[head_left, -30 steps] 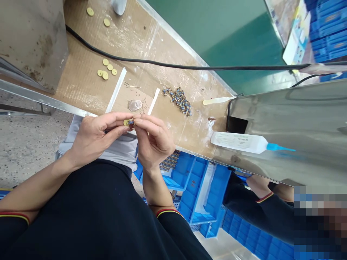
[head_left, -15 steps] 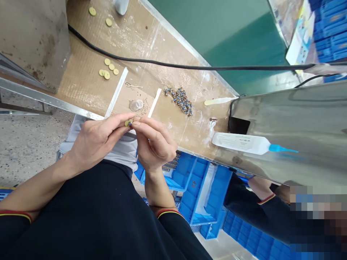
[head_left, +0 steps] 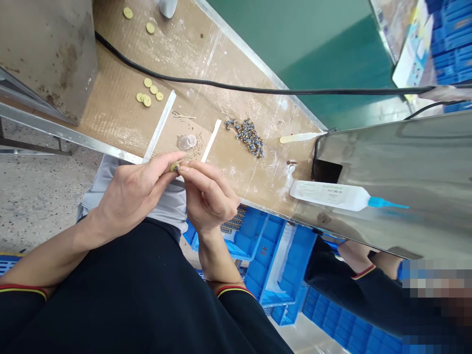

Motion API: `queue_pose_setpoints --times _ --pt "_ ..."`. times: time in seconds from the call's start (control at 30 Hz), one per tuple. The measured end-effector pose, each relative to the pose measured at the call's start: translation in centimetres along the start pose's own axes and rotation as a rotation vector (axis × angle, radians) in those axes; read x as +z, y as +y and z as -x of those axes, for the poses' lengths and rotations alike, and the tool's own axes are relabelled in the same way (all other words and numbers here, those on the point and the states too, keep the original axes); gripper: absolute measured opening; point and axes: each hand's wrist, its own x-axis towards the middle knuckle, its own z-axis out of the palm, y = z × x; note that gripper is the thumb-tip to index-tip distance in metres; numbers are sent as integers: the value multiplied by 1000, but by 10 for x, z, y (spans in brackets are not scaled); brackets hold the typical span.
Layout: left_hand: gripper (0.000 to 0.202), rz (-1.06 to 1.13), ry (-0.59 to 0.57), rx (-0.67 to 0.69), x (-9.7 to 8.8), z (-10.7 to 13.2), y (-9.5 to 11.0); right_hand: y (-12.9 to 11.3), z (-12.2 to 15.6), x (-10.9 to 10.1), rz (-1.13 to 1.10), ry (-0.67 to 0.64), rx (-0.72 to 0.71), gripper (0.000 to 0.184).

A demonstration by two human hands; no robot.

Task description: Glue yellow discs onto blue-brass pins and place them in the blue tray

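Note:
My left hand (head_left: 129,199) pinches a small yellow disc (head_left: 173,167) between thumb and fingers. My right hand (head_left: 208,196) holds a tiny blue-and-metal part (head_left: 177,169) against that disc, and my fingertips partly hide both pieces. Beyond my fingers, a heap of similar blue-and-brass parts (head_left: 248,138) lies on the cardboard-covered bench (head_left: 118,123). A small cluster of yellow discs (head_left: 147,93) sits farther left. Near my hands lie a clear round dish or lid (head_left: 186,143) and a thin pair of tweezers or wire (head_left: 183,116).
A glue bottle with a blue nozzle (head_left: 328,195) lies on a steel panel (head_left: 401,157), near a wooden stick (head_left: 302,138). A black cable (head_left: 258,90) crosses the bench. Blue crates (head_left: 273,260) sit below its edge, beside a co-worker's dark sleeve (head_left: 342,280).
The whole scene has drifted slightly in view. My hands stay together, still pinching the disc and the small part, with only slight shifts of my fingers.

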Motion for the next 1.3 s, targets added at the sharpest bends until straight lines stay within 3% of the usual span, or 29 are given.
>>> queue_pose_setpoints --times 0.13,0.27,0.33,0.47,0.53,0.9,1.07,1.2,1.3 --pt "32 10 -11 8 0 -1 0 0 -4 0 68 36 -71 44" --pt "29 18 -8 39 -2 -3 3 3 -2 -3 1 36 -102 49" --pt "30 4 9 61 -1 -3 4 3 1 -5 -42 57 -23 45" --pt "41 -68 46 119 5 -2 3 -1 5 -5 -160 76 300 23" --pt "47 -107 59 171 8 -1 3 -1 6 -3 -229 58 349 18" --pt "59 -213 84 192 20 4 9 -3 6 -5 -266 94 246 18" --pt "56 -110 48 119 25 0 10 2 8 -10 -266 95 250 21" --pt "56 102 5 -54 30 -11 7 16 18 -6 -224 124 284 24" --pt "61 237 -64 -164 37 -17 10 20 28 -2 -140 164 215 24"
